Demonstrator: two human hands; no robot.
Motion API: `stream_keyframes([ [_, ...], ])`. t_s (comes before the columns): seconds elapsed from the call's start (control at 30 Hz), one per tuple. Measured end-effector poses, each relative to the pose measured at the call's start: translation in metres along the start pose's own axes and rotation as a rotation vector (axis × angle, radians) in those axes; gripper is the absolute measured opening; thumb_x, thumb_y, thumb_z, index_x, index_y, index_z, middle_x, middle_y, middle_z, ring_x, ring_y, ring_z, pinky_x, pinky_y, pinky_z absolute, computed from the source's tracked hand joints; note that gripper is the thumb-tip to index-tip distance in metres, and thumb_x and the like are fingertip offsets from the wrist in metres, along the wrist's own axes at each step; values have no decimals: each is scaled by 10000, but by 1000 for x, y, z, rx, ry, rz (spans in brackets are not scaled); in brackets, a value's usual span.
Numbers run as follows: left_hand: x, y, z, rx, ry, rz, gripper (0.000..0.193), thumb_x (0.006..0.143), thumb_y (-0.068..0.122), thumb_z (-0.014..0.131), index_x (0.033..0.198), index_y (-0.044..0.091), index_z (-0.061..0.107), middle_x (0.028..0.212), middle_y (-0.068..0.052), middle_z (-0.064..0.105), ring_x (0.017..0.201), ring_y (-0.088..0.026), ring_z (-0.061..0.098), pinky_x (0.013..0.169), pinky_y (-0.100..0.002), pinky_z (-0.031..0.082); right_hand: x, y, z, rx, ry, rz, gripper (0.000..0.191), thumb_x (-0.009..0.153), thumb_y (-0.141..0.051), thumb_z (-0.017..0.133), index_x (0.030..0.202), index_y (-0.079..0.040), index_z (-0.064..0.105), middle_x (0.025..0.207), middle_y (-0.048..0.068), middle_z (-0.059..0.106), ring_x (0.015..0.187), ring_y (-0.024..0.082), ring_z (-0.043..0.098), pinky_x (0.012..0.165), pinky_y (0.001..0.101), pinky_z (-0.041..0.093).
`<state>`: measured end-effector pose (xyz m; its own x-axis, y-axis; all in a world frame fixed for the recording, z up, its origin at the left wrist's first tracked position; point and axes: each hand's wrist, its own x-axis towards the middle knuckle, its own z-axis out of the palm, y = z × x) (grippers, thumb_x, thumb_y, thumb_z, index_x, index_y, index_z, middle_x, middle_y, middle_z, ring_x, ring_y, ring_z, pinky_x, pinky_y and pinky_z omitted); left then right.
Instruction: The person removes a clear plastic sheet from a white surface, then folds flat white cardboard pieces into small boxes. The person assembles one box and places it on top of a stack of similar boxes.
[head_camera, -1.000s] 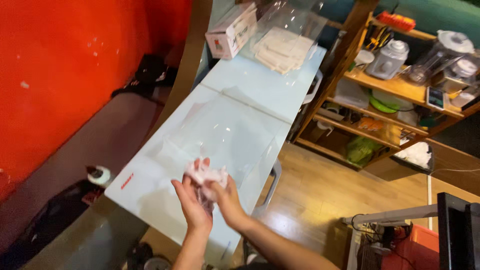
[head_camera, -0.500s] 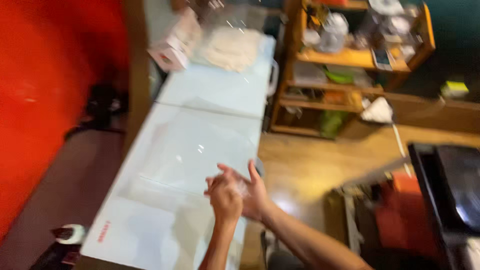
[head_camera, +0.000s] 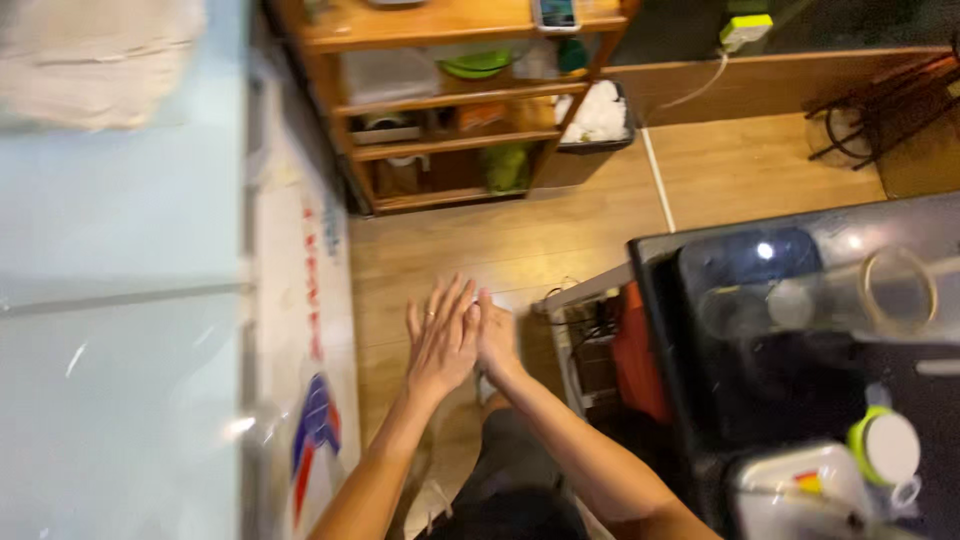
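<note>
My left hand (head_camera: 440, 340) and my right hand (head_camera: 497, 342) are pressed palm to palm over the wooden floor (head_camera: 520, 235). The fingers are straight and point away from me. The left hand's back faces the camera with its fingers slightly spread. The right hand lies partly behind it. A pale patch shows at the right fingertips; the blur and the closed palms hide whether anything is held between them. Both forearms rise from the bottom of the view.
A white glass-topped chest (head_camera: 120, 330) with a red and blue sticker fills the left. A wooden shelf unit (head_camera: 450, 90) with bowls and boxes stands ahead. A black counter (head_camera: 800, 340) holding a glass jar and a green-lidded bottle is at the right.
The view has swung right, off the white chest and over the floor towards the black counter. The white lump seen in my hands one second ago no longer shows; my palms are now flat together.
</note>
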<state>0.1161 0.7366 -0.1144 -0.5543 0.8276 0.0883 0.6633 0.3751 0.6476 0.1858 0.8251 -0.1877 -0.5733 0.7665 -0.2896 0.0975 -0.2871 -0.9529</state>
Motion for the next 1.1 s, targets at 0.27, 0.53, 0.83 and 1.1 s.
stream_keyframes([
  [0.27,163,52,174,-590,-391,-429,534,1032,433,419,1449,113,514,1385,-174,645,1254,-330,650,1059,-385,485,329,48,-190,-8,844,153,671,1104,-483,397,653,5,493,603,104,537,558,221,493,538,424,416],
  [0.53,196,-57,304,-816,-418,-574,495,1045,410,386,1360,78,575,1169,-126,755,1062,-219,720,967,-356,528,633,125,-324,-674,1022,97,515,1033,-398,370,1413,-124,584,1402,251,494,1338,453,444,1180,555,303],
  [0.83,97,-307,461,-592,-395,-1183,472,1047,430,439,1287,80,643,1163,-119,757,1100,-200,713,996,-350,517,746,153,-328,-1056,725,-455,411,956,-211,803,1229,-12,569,1309,273,529,1210,390,562,1115,427,460],
  [1.1,84,-229,368,-691,-236,-934,406,1039,419,535,1218,84,676,1149,-108,751,1131,-198,711,1011,-350,520,745,185,-325,-1521,-114,-258,276,983,-194,729,1203,-52,643,1232,207,634,1141,351,592,1007,428,479],
])
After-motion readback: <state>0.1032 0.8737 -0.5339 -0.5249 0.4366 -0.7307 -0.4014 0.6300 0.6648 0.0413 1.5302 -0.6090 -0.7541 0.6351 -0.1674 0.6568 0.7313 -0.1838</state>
